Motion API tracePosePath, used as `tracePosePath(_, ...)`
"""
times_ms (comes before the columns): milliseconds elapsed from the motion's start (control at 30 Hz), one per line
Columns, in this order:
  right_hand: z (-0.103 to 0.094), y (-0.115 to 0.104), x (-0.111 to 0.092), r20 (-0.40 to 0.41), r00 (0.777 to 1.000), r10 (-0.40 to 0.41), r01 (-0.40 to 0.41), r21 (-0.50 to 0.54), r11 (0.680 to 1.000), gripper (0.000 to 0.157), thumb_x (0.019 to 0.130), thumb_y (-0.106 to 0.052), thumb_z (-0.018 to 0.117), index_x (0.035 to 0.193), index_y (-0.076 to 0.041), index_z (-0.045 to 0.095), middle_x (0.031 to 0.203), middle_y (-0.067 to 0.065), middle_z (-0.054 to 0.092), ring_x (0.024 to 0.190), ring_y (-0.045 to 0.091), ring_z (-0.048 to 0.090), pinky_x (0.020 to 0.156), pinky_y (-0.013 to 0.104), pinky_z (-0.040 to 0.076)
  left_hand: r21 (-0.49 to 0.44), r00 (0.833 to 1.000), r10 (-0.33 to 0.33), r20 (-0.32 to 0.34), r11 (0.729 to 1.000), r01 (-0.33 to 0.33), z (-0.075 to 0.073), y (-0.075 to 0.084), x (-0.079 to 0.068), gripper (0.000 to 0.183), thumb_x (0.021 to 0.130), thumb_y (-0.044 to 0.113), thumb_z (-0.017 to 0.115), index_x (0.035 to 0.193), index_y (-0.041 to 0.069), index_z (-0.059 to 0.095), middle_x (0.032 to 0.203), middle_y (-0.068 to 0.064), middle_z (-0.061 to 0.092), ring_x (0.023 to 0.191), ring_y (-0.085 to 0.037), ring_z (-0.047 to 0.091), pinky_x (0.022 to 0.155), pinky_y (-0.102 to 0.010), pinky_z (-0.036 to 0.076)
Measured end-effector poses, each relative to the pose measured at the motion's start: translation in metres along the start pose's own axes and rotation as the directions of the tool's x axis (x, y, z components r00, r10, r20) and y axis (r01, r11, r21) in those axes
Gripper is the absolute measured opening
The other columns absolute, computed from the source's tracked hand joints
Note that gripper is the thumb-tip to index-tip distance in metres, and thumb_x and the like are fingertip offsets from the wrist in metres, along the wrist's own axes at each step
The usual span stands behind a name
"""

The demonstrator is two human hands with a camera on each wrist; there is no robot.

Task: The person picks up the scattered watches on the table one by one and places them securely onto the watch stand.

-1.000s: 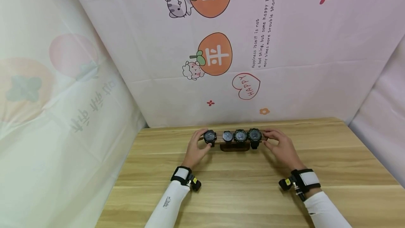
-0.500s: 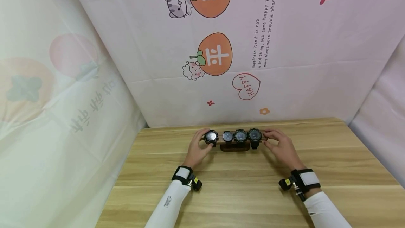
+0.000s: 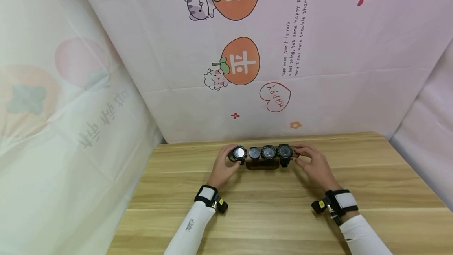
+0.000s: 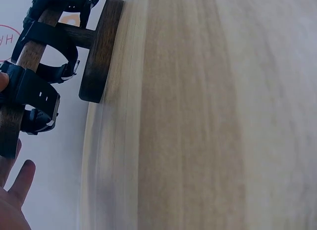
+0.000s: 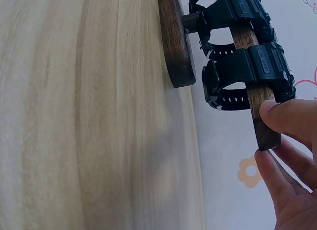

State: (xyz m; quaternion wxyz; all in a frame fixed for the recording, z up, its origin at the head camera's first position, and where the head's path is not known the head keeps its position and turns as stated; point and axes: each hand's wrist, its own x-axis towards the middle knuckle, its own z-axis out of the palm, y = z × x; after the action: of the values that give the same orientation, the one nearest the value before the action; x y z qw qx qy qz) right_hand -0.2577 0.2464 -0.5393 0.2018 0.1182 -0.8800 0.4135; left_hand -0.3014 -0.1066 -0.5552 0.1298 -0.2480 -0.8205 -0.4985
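Note:
A dark wooden T-shaped watch stand (image 3: 262, 165) holds several black watches on its crossbar. My left hand (image 3: 222, 169) pinches the leftmost watch (image 3: 240, 152) between thumb and fingers. In the left wrist view, that watch's strap (image 4: 37, 88) is looped around the bar, with the thumb against it. My right hand (image 3: 316, 167) grips the bar's right end (image 5: 266, 133), thumb on its side and fingers around the tip. Beside the leftmost watch sit a smaller watch (image 3: 254, 153), then a watch (image 3: 269, 152) with a greenish bezel and the rightmost watch (image 3: 285, 151).
The stand is near the back edge of a light wood-grain table (image 3: 269, 211). Right behind it hangs a white printed cloth (image 3: 329, 101), and another cloth (image 3: 116, 148) drapes along the left side.
My left hand has slid the leftmost watch a little to the right along the bar, closer to the smaller watch, and its face now catches the light. The right hand has stayed put.

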Motion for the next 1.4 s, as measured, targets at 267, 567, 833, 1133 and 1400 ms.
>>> tracePosePath(267,0.0012,0.0012,0.0003,0.004,1.000,-0.010,0.010,-0.013,1.000,0.030,0.093,0.002,0.080,0.122,0.004,0.074,0.136,0.019,0.066,0.120,0.042,0.067,0.100,0.059,0.057,0.004,1.000,0.002,0.015,1.000,-0.002,0.0022,0.0023,0.0001,0.067,0.093,0.003,0.080,0.153,0.017,0.056,0.157,-0.010,0.055,0.148,-0.028,0.050,0.128,-0.051,0.039)
tracePosePath(567,0.0017,-0.0011,-0.0008,-0.006,1.000,0.002,-0.002,0.003,1.000,0.028,0.093,0.001,0.081,0.120,0.003,0.075,0.134,0.019,0.067,0.120,0.043,0.067,0.101,0.060,0.057,0.016,0.999,0.031,0.008,0.999,-0.031,0.0035,0.0007,-0.0002,0.066,0.094,0.005,0.080,0.154,0.016,0.055,0.157,-0.013,0.055,0.149,-0.031,0.049,0.127,-0.054,0.039)
tracePosePath(833,0.0017,-0.0010,-0.0012,-0.019,1.000,-0.022,0.022,-0.001,1.000,0.029,0.092,0.000,0.081,0.120,0.003,0.075,0.134,0.019,0.067,0.119,0.043,0.067,0.099,0.057,0.057,0.006,1.000,0.019,0.010,1.000,-0.019,0.0043,0.0015,-0.0004,0.066,0.095,0.007,0.079,0.155,0.021,0.055,0.159,-0.005,0.054,0.150,-0.029,0.048,0.126,-0.053,0.041)
tracePosePath(1133,0.0023,-0.0013,-0.0012,-0.012,1.000,-0.018,0.018,0.009,1.000,0.027,0.092,0.002,0.081,0.119,0.004,0.075,0.135,0.020,0.066,0.119,0.044,0.067,0.100,0.058,0.057,0.003,1.000,0.021,0.015,1.000,-0.021,0.0053,-0.0004,0.0002,0.065,0.095,0.009,0.080,0.155,0.017,0.056,0.159,-0.006,0.055,0.149,-0.029,0.049,0.126,-0.054,0.040)
tracePosePath(1400,0.0028,0.0017,-0.0007,-0.016,1.000,-0.007,0.006,-0.020,1.000,0.028,0.092,0.000,0.081,0.119,0.003,0.075,0.136,0.020,0.066,0.120,0.042,0.067,0.100,0.058,0.058,0.014,0.999,0.027,0.022,1.000,-0.027,0.0068,-0.0013,0.0016,0.066,0.095,0.009,0.080,0.156,0.019,0.055,0.159,-0.015,0.054,0.150,-0.031,0.047,0.126,-0.055,0.040)
